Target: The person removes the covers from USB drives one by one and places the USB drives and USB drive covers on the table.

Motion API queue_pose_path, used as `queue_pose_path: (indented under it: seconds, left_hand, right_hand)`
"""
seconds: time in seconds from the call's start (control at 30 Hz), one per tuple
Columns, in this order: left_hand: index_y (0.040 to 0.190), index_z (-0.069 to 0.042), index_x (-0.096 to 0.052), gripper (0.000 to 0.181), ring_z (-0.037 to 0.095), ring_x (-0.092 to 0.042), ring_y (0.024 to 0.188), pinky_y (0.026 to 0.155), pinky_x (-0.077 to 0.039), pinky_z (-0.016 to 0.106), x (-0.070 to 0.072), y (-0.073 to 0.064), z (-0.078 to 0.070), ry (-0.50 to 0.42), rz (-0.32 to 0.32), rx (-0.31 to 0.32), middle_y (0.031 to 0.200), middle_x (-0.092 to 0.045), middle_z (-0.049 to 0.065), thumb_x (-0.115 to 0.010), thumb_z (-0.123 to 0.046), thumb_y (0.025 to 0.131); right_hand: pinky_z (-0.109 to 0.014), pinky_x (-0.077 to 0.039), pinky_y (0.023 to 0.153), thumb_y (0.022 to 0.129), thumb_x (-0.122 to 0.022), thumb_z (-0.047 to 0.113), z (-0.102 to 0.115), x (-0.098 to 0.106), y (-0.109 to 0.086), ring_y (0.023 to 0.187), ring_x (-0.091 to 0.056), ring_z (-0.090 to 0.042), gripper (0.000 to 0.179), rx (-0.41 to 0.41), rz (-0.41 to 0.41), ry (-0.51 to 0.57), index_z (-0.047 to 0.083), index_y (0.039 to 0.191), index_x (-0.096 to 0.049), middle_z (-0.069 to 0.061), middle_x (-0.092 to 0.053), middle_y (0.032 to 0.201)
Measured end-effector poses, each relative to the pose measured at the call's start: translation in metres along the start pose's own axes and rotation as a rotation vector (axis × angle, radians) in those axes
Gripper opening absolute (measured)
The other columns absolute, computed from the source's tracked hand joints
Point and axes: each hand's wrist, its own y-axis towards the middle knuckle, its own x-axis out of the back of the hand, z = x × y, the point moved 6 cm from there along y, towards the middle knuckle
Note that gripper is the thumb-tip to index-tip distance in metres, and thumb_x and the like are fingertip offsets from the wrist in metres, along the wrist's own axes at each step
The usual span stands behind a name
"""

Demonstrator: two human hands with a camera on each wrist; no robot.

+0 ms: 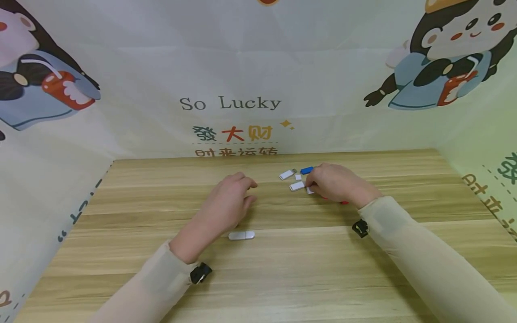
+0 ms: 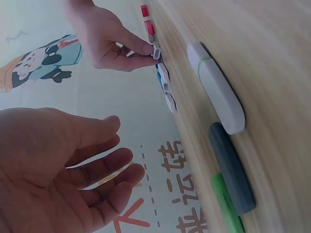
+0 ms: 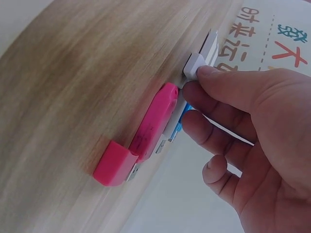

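Observation:
My right hand [image 1: 337,181] pinches a small white USB stick cap [image 3: 194,66] between thumb and forefinger, low over the table. Right by it lies a pink USB stick [image 3: 155,124] with its connector bare, and its pink cap [image 3: 114,164] sits beside that. Around the fingertips are white USB sticks [image 1: 287,174], a loose white cap [image 1: 298,177] and a blue USB stick [image 1: 307,170]. My left hand [image 1: 226,202] hovers with fingers relaxed, holding nothing. Near it rests a capped white USB stick [image 2: 218,90]; the dark stick [image 2: 232,167] and green stick [image 2: 227,204] are hidden from the head view.
The wood-grain table [image 1: 299,269] runs back to a printed white backdrop [image 1: 323,89] with cartoon figures and lettering. Similar printed sheets rise along the left and right sides. A small black camera is strapped at each wrist.

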Motion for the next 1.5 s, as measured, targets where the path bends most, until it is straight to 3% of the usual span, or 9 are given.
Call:
queue_pose_path:
  seconds: [0.57, 0.87, 1.13, 1.5]
  left_hand:
    - [0.122, 0.002, -0.073, 0.027, 0.033, -0.067, 0.112, 0.103, -0.055, 0.046, 0.004, -0.005, 0.003, -0.008, -0.015, -0.026, 0.115, -0.071, 0.015, -0.077, -0.008, 0.098]
    - [0.122, 0.002, -0.073, 0.028, 0.033, -0.067, 0.111, 0.102, -0.055, 0.045, 0.007, -0.011, 0.007, -0.006, -0.007, -0.023, 0.115, -0.071, 0.015, -0.078, -0.009, 0.097]
    - [0.123, 0.004, -0.072, 0.03, 0.037, -0.066, 0.112, 0.103, -0.054, 0.048, 0.01, -0.016, 0.022, -0.026, 0.001, 0.013, 0.115, -0.07, 0.018, -0.078, -0.008, 0.097]
    - [0.124, 0.007, -0.071, 0.031, 0.038, -0.066, 0.112, 0.103, -0.054, 0.051, 0.009, -0.023, 0.047, -0.013, 0.038, 0.073, 0.118, -0.07, 0.021, -0.077, -0.009, 0.098]
  right_hand:
    - [-0.041, -0.059, 0.08, 0.102, -0.072, 0.013, -0.004, 0.0, -0.003, 0.082, -0.067, -0.017, 0.011, -0.018, -0.001, -0.01, 0.011, 0.104, -0.082, -0.002, -0.078, 0.099]
    - [-0.04, -0.055, 0.075, 0.102, -0.072, 0.015, -0.001, 0.008, -0.008, 0.075, -0.059, -0.016, 0.009, -0.036, -0.024, 0.009, 0.011, 0.098, -0.078, 0.002, -0.072, 0.09]
    - [-0.036, -0.051, 0.068, 0.1, -0.075, 0.013, 0.01, 0.017, -0.017, 0.071, -0.056, -0.016, 0.005, -0.006, -0.097, 0.032, 0.009, 0.099, -0.079, 0.001, -0.072, 0.09]
    - [-0.037, -0.053, 0.07, 0.093, -0.082, 0.006, 0.031, 0.027, -0.03, 0.073, -0.057, -0.016, 0.007, 0.063, -0.181, -0.004, 0.009, 0.099, -0.08, 0.0, -0.073, 0.089]
